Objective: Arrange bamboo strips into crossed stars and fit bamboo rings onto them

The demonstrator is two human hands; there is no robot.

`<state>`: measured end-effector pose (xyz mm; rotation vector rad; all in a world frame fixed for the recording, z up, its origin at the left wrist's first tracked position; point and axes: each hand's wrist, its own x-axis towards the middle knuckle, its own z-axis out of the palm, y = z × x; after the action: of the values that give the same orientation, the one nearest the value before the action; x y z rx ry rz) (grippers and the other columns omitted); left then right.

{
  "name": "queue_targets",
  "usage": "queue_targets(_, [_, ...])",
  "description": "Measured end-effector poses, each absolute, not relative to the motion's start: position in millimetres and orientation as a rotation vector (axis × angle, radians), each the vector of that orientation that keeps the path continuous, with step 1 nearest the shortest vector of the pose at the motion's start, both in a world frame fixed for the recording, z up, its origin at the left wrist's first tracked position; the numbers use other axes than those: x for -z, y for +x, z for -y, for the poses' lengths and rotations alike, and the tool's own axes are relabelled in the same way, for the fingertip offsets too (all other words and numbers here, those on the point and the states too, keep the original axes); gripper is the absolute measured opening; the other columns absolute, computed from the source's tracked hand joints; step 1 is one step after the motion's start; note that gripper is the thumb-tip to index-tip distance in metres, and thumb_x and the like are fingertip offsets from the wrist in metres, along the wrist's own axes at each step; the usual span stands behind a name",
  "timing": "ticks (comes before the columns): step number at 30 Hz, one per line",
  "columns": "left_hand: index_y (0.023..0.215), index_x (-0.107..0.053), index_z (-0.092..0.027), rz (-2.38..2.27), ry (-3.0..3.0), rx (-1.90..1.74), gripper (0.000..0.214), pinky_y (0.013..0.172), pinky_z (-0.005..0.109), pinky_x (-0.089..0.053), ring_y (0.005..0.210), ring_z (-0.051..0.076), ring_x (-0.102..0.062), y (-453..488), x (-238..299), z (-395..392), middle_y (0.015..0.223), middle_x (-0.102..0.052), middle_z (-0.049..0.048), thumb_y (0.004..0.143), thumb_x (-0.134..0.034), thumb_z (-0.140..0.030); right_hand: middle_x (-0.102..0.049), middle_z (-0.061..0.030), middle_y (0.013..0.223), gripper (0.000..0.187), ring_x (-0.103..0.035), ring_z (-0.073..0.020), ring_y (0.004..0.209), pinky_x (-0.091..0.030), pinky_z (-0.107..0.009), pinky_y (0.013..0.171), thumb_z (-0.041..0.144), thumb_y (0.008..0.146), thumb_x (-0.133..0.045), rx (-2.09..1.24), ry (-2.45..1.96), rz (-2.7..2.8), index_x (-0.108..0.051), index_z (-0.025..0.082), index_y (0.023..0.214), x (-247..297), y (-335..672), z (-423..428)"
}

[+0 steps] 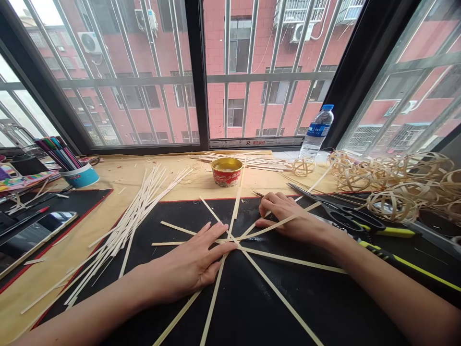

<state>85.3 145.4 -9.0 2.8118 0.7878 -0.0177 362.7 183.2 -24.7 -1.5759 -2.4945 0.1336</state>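
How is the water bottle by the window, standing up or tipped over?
Standing up. The water bottle is upright, with its blue cap at the very top and its base at the bottom.

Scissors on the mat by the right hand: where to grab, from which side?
Grip the scissors by the black handle loops, coming from above and from the right. They lie flat on the mat, blades shut, tips pointing left behind the right hand, so the loops are the blunt end away from it.
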Motion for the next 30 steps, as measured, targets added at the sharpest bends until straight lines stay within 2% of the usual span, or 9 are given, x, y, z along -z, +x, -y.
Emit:
queue_targets(5, [0.140,-0.037,-0.022,-0.789,2.853,0.024,0.047,0.108,0.054,-0.032,0.140,0.034,-0.024,84.7,10.8,-146.5,0.150,-0.029,0.0181,0.094,-0.037,-0.015,-0.060,-0.0077,0.101,0.030,-0.053,-0.0271,0.095,-0.041,-0.044,0.082,0.051,0.087,-0.054,-0.149,-1.588,2.516,-0.059,0.023,0.096,26.8,367.7,-186.5])
queue_targets(10, [0.139,-0.037,-0.024,-0.765,2.868,-0.041,0.047,0.109,0.053,-0.031,0.139,0.030,-0.027,84.4,10.5,-145.4,0.146,-0.035,0.0141,0.093,-0.039,-0.014,-0.058,-0.0089,0.103,0.032,-0.051,-0.0283,0.099,-0.041,-0.044,0.083,0.053,0.085,-0.056,-0.074,-1.543,2.518,-0.062,0.022,0.087,26.3,369.1,-186.0])
queue_targets(15, [0.139,-0.036,-0.024,-0.770,2.847,-0.027,0.045,0.109,0.053,-0.032,0.139,0.030,-0.028,84.8,10.7,-144.3,0.147,-0.033,0.0153,0.094,-0.038,-0.016,-0.059,-0.0090,0.112,0.038,-0.052,-0.0288,0.103,-0.040,-0.047,0.088,0.053,0.086,-0.055,-0.078,-1.527,2.510,-0.058,0.024,0.109,27.5,365.6,-185.4])
queue_targets(24, [0.140,-0.036,-0.026,-0.788,2.853,-0.035,0.047,0.108,0.053,-0.033,0.139,0.032,-0.027,84.4,9.9,-144.7,0.149,-0.032,0.0142,0.094,-0.038,-0.016,-0.057,-0.0101,0.103,0.044,-0.049,-0.0293,0.098,-0.041,-0.045,0.081,0.061,0.088,-0.044,-0.022,-1.572,2.539,-0.058,0.020,0.086,30.6,365.8,-188.8])
queue_targets(27, [0.140,-0.037,-0.026,-0.786,2.854,-0.040,0.048,0.109,0.052,-0.032,0.140,0.032,-0.026,83.6,10.9,-144.4,0.149,-0.032,0.0139,0.093,-0.039,-0.015,-0.061,-0.0095,0.099,0.039,-0.050,-0.0299,0.098,-0.040,-0.045,0.080,0.058,0.087,-0.047,-0.008,-1.577,2.542,-0.057,0.021,0.083,26.5,365.0,-189.2])
queue_targets(30, [0.140,-0.038,-0.025,-0.785,2.851,-0.024,0.048,0.109,0.053,-0.032,0.140,0.032,-0.025,83.5,10.4,-144.2,0.149,-0.032,0.0147,0.093,-0.039,-0.015,-0.065,-0.0073,0.090,0.029,-0.056,-0.0267,0.092,-0.041,-0.042,0.081,0.049,0.087,-0.054,-0.109,-1.605,2.521,-0.059,0.021,0.085,15.6,365.7,-186.1])
